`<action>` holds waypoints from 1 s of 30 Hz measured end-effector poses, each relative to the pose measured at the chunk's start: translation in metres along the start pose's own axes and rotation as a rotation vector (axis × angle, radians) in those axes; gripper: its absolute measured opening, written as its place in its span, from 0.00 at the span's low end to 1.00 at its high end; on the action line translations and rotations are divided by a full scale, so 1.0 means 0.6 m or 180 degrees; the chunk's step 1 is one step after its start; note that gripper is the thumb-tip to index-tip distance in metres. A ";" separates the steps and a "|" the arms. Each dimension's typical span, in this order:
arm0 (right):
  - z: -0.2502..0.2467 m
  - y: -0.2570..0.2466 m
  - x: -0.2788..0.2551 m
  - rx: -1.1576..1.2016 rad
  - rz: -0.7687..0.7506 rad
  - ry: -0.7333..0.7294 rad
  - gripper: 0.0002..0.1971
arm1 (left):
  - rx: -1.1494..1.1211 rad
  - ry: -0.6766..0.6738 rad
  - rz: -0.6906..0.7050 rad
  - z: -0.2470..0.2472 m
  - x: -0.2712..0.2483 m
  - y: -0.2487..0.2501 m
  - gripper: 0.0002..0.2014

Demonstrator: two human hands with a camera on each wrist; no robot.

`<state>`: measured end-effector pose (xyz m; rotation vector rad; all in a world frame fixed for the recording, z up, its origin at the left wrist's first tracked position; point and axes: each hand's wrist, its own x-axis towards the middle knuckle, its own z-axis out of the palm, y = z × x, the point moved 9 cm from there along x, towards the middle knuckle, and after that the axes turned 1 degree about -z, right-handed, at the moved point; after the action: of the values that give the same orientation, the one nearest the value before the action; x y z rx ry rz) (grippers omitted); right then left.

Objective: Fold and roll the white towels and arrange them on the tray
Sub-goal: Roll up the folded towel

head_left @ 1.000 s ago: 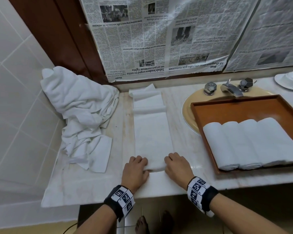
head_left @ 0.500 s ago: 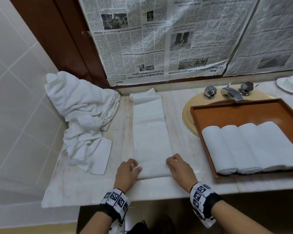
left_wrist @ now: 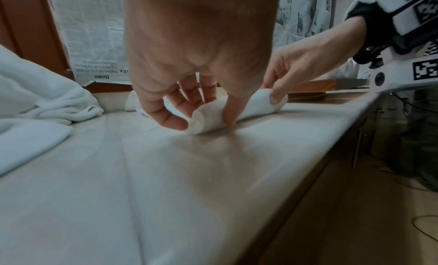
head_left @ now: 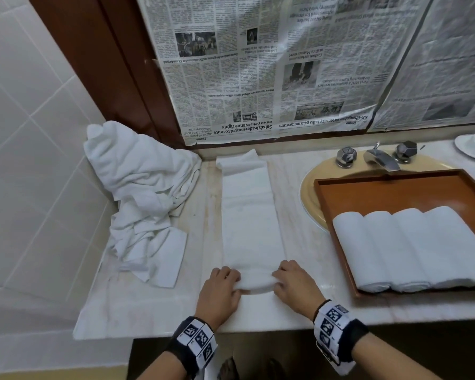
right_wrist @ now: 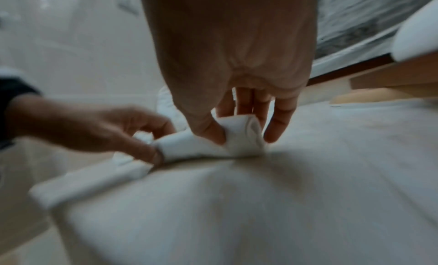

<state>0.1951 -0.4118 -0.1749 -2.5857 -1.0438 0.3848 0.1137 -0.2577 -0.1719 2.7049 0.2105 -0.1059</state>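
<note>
Head view: 4 rolled towels (head_left: 412, 248) in tray (head_left: 395, 190)

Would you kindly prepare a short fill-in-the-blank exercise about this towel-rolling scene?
1. The tray holds ____ rolled towels.
2. The left hand and right hand grip the near, rolled end of the folded towel, one at each ____.
3. The pile of unfolded towels lies to the ____ of the folded towel.

Missing words: four; end; left
</note>
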 end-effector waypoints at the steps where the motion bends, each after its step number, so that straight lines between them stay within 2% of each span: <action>1: -0.001 0.009 0.001 0.0210 0.0069 -0.0076 0.15 | -0.0112 -0.0036 -0.0032 -0.003 0.005 -0.006 0.14; 3: -0.009 0.024 0.000 0.0688 0.0247 -0.0194 0.17 | -0.0440 -0.0118 -0.0205 -0.012 0.015 -0.024 0.14; 6: -0.020 0.043 -0.005 0.1319 0.0528 0.0016 0.11 | -0.1028 -0.0196 -0.0539 -0.028 0.030 -0.050 0.12; 10: -0.020 0.032 -0.008 0.1019 0.0466 0.0611 0.06 | -0.1454 0.0259 -0.0883 -0.040 0.029 -0.070 0.07; 13: -0.011 0.014 -0.015 0.0275 0.0260 0.0767 0.09 | -0.1149 0.0359 -0.0823 -0.029 0.021 -0.068 0.11; 16: -0.002 -0.002 -0.023 -0.0194 0.0119 0.0694 0.19 | -0.0610 0.0405 -0.0560 -0.028 0.011 -0.053 0.12; 17: -0.002 -0.008 -0.021 -0.0311 0.0070 0.0678 0.19 | -0.0410 0.0388 -0.0397 -0.026 0.010 -0.043 0.14; 19: -0.007 -0.015 -0.014 -0.0440 0.0020 0.0613 0.13 | -0.0120 0.0326 -0.0170 -0.015 0.011 -0.026 0.21; 20: -0.010 -0.014 -0.009 -0.0395 0.0067 0.0570 0.11 | -0.0004 0.0294 -0.0109 -0.010 0.011 -0.020 0.22; 23: -0.006 -0.002 0.000 -0.0043 0.0286 0.0297 0.14 | 0.0199 0.0241 -0.0001 -0.008 0.002 -0.008 0.19; 27: -0.005 0.021 0.003 0.0398 0.0153 -0.0004 0.18 | 0.0398 0.0160 0.0091 0.000 -0.009 -0.005 0.25; 30: -0.012 0.039 0.002 0.0911 0.0234 -0.0110 0.16 | 0.0207 0.0052 -0.0179 0.000 -0.003 -0.025 0.23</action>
<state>0.2130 -0.4285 -0.1777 -2.3724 -0.8377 0.5556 0.1095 -0.2443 -0.1779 2.7661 0.2928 -0.1089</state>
